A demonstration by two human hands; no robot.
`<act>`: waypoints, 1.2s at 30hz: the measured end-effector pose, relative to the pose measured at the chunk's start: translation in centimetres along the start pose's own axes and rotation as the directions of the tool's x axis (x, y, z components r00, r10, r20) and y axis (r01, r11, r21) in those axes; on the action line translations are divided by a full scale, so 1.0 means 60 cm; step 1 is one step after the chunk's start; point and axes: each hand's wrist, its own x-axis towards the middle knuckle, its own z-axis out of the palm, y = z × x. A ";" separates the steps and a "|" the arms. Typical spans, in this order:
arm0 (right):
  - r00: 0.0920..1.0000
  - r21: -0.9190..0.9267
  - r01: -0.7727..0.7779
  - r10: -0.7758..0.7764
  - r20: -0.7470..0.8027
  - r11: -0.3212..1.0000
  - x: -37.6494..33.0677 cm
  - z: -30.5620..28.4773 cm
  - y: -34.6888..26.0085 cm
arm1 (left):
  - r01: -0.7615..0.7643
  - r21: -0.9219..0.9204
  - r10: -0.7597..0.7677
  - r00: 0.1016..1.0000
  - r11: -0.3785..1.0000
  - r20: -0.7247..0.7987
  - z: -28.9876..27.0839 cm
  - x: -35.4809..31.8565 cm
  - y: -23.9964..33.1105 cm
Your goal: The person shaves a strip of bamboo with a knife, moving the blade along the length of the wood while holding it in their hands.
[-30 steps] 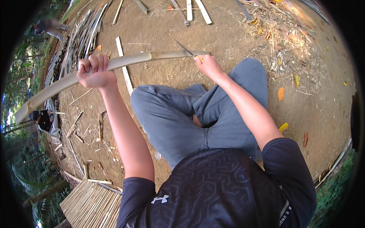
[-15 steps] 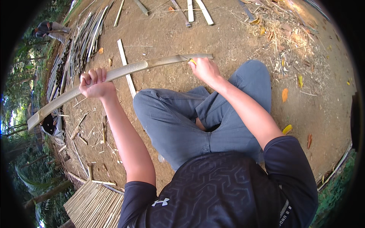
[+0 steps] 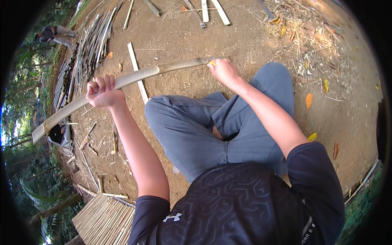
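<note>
A long split bamboo strip (image 3: 136, 75) stretches across in front of me, its left end lower and nearer. My left hand (image 3: 102, 92) is closed round it, left of the middle, fingers over the top. At the strip's right end, my right hand (image 3: 224, 71) grips a small knife (image 3: 211, 63) by its yellow handle. Only a bit of the handle and a thin dark blade show; the blade lies against the strip. Part of the right end is hidden behind this hand.
Another pale strip (image 3: 137, 71) lies on the dirt beneath. Far left is a pile of bamboo strips (image 3: 93, 47), with a person (image 3: 55, 34) beyond. More slats (image 3: 220, 12) lie ahead; a slatted bamboo panel (image 3: 104, 220) sits lower left. My crossed legs (image 3: 183, 130) are below the strip.
My right hand has slid a little further right along the strip with the knife. The left hand keeps its hold, and the strip has barely moved.
</note>
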 end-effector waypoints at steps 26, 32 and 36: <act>0.965 -0.210 -0.227 0.250 0.086 0.951 0.046 0.000 0.021 | 0.004 0.002 -0.004 0.999 1.000 -0.034 -0.048 0.023 -0.017; 0.943 -0.247 -0.282 0.315 0.108 0.927 0.049 -0.003 0.037 | -0.006 -0.022 0.006 1.000 1.000 0.012 -0.045 0.027 -0.014; 0.972 -0.224 -0.202 0.224 0.077 0.953 0.044 0.011 0.032 | -0.031 0.014 0.031 0.999 0.999 0.037 -0.034 0.013 -0.013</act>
